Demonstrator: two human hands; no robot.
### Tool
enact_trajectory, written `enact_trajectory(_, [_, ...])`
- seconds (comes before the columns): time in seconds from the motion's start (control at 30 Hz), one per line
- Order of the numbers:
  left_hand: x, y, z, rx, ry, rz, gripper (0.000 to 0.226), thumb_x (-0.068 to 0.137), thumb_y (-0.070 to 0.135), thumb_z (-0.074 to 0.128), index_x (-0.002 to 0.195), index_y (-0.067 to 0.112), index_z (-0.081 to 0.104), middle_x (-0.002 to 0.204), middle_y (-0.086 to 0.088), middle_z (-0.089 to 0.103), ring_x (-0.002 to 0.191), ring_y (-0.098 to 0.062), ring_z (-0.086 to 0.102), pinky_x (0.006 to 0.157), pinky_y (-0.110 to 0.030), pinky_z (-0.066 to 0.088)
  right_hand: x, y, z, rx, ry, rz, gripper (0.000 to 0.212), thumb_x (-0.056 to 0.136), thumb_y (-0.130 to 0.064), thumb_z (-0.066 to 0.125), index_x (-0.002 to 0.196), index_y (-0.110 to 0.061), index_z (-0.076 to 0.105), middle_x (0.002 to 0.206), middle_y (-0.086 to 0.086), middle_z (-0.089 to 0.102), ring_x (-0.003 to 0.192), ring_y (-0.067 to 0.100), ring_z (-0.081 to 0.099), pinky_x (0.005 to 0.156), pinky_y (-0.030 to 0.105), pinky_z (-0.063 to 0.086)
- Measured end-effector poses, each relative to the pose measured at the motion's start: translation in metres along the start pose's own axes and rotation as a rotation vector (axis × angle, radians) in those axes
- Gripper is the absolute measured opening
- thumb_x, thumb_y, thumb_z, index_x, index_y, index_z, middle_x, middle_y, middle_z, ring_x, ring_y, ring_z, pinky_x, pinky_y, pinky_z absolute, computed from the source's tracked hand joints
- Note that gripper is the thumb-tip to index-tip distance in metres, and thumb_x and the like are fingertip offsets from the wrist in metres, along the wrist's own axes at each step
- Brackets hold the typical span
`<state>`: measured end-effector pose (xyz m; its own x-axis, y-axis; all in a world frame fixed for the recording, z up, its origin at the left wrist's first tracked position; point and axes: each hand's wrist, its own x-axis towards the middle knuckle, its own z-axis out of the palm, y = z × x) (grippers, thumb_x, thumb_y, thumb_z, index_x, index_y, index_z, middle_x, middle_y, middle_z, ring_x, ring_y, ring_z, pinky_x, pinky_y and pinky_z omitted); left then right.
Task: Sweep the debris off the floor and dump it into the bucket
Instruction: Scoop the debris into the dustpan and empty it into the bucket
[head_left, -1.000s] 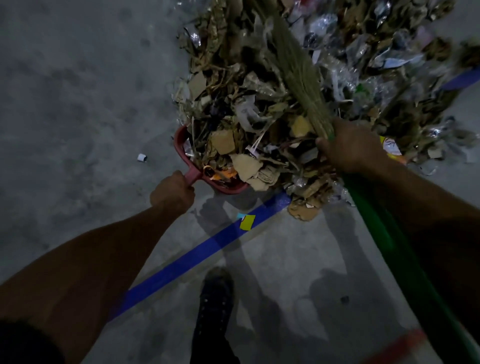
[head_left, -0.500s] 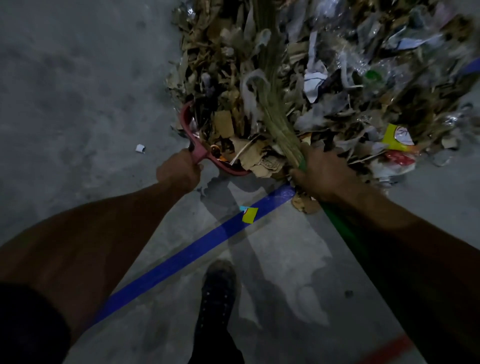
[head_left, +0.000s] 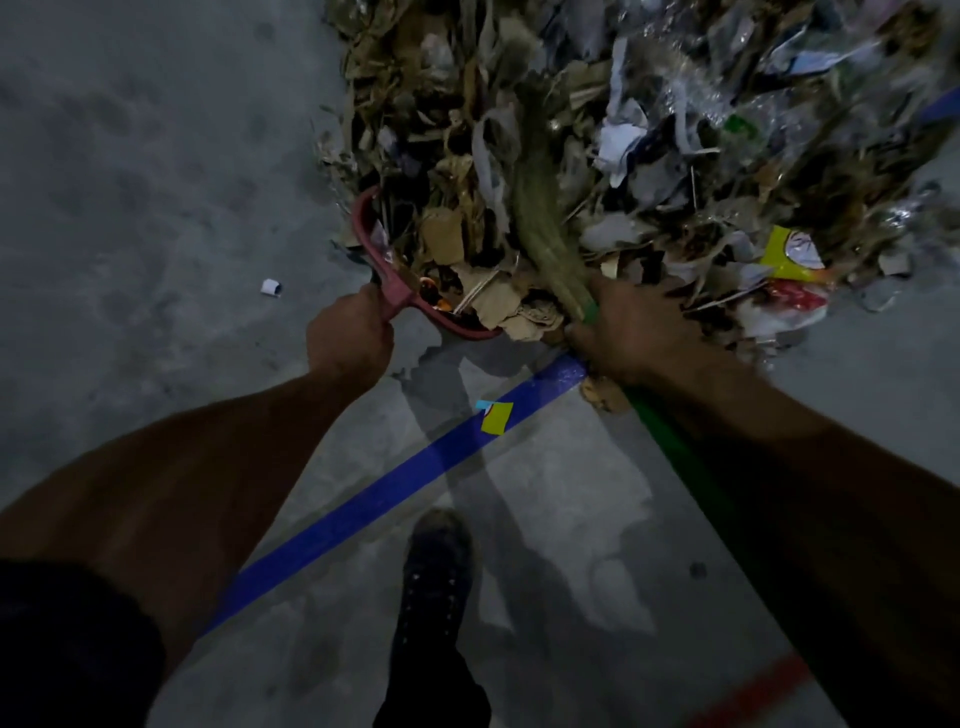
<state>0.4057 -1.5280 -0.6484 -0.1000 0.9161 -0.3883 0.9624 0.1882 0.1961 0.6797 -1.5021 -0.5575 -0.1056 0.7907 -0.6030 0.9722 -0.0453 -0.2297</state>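
— Where is the debris (head_left: 597, 156)?
— Heaped on the far floor (head_left: 130, 182), spilling into our red dustpan (head_left: 400, 296).
— And our hands?
— Left hand (head_left: 348, 340) clenched on the dustpan handle; right hand (head_left: 631, 332) grasping the broom (head_left: 545, 234) where bristles meet green stick.

A long blue line (head_left: 395, 493) runs slanted across the grey floor. A small yellow sticker (head_left: 497, 418) sits on it. A red line (head_left: 753, 693) shows in the bottom corner. A dark shoe (head_left: 439, 556) stands near the blue line.
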Motion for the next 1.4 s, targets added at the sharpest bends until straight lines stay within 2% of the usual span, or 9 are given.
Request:
enact_trajectory(0.07, [-0.006, 0.000, -0.001, -0.027, 0.008, 0.018, 0.020, 0.083, 0.017, 0.060, 0.101, 0.008, 0.057, 0.090, -0.019, 0.063, 0.081, -0.041, 0.061, 0.060, -0.035, 0.034, -0.020, -0.009, 0.013, 0.041, 0.016, -0.023, 0.050, 0.090, -0.030, 0.063, 0.134, -0.011, 0.047, 0.116, 0.019, 0.063, 0.099, 0.037, 0.063, 0.069, 0.032, 0.042])
enact_trajectory(0.2, [-0.021, 0.000, -0.005, -0.055, 0.020, 0.006, 0.018, 0.081, 0.018, 0.061, 0.096, 0.009, 0.056, 0.083, -0.016, 0.062, 0.076, -0.039, 0.060, 0.058, -0.034, 0.035, -0.046, -0.023, 0.028, 0.127, -0.006, 0.015, 0.054, 0.092, -0.034, 0.060, 0.139, -0.015, 0.041, 0.126, 0.016, 0.060, 0.109, 0.037, 0.060, 0.084, 0.038, 0.048])
enact_trajectory(0.3, [-0.036, 0.003, -0.016, -0.069, 0.031, -0.004, 0.014, 0.081, 0.017, 0.061, 0.091, 0.010, 0.055, 0.077, -0.013, 0.058, 0.073, -0.037, 0.060, 0.057, -0.033, 0.034, -0.061, -0.027, 0.024, 0.147, -0.009, 0.065, 0.059, 0.093, -0.037, 0.059, 0.144, -0.017, 0.035, 0.124, 0.018, 0.061, 0.109, 0.040, 0.060, 0.087, 0.042, 0.049])
enact_trajectory(0.6, [-0.094, 0.024, -0.103, -0.116, 0.009, -0.040, 0.010, 0.080, 0.015, 0.059, 0.080, 0.018, 0.050, 0.068, 0.000, 0.047, 0.073, -0.034, 0.059, 0.058, -0.032, 0.030, -0.157, -0.051, -0.027, 0.289, 0.064, 0.144, 0.059, 0.095, -0.034, 0.056, 0.147, -0.021, 0.032, 0.119, 0.020, 0.060, 0.107, 0.042, 0.058, 0.075, 0.037, 0.044])
enact_trajectory(0.7, [-0.126, 0.033, -0.151, -0.129, 0.002, -0.025, 0.005, 0.080, 0.015, 0.059, 0.084, 0.013, 0.055, 0.069, -0.002, 0.048, 0.074, -0.035, 0.059, 0.058, -0.032, 0.030, -0.201, -0.066, -0.058, 0.320, 0.080, 0.142, 0.059, 0.095, -0.032, 0.056, 0.148, -0.019, 0.033, 0.121, 0.020, 0.060, 0.108, 0.040, 0.057, 0.079, 0.038, 0.045])
enact_trajectory(0.83, [-0.176, 0.041, -0.219, -0.133, 0.014, -0.010, 0.009, 0.082, 0.014, 0.057, 0.090, 0.013, 0.059, 0.069, -0.004, 0.054, 0.072, -0.034, 0.061, 0.058, -0.031, 0.034, -0.269, -0.093, -0.102, 0.340, 0.126, 0.162, 0.060, 0.096, -0.031, 0.056, 0.150, -0.019, 0.030, 0.122, 0.017, 0.060, 0.107, 0.039, 0.059, 0.071, 0.034, 0.036])
enact_trajectory(1.0, [-0.241, 0.031, -0.292, -0.132, 0.079, 0.167, 0.035, 0.090, 0.017, 0.058, 0.124, 0.013, 0.057, 0.091, -0.016, 0.068, 0.080, -0.037, 0.063, 0.064, -0.039, 0.047, -0.357, -0.131, -0.140, 0.343, 0.163, 0.176, 0.061, 0.095, -0.030, 0.054, 0.150, -0.021, 0.028, 0.109, 0.018, 0.065, 0.098, 0.038, 0.063, 0.073, 0.038, 0.048])
enact_trajectory(1.23, [-0.320, -0.001, -0.372, -0.098, 0.107, 0.331, 0.041, 0.093, 0.018, 0.053, 0.133, 0.015, 0.051, 0.096, -0.019, 0.066, 0.081, -0.038, 0.062, 0.065, -0.043, 0.048, -0.469, -0.199, -0.152, 0.352, 0.256, 0.277, 0.065, 0.095, -0.035, 0.052, 0.153, -0.024, 0.024, 0.110, 0.019, 0.065, 0.098, 0.039, 0.063, 0.076, 0.040, 0.049])
enact_trajectory(1.4, [-0.365, -0.020, -0.414, -0.050, 0.126, 0.447, 0.050, 0.093, 0.022, 0.053, 0.143, 0.024, 0.044, 0.098, -0.019, 0.064, 0.083, -0.040, 0.061, 0.064, -0.043, 0.045, -0.540, -0.237, -0.144, 0.369, 0.324, 0.362, 0.068, 0.096, -0.040, 0.050, 0.155, -0.024, 0.020, 0.116, 0.021, 0.063, 0.102, 0.040, 0.061, 0.080, 0.042, 0.049])
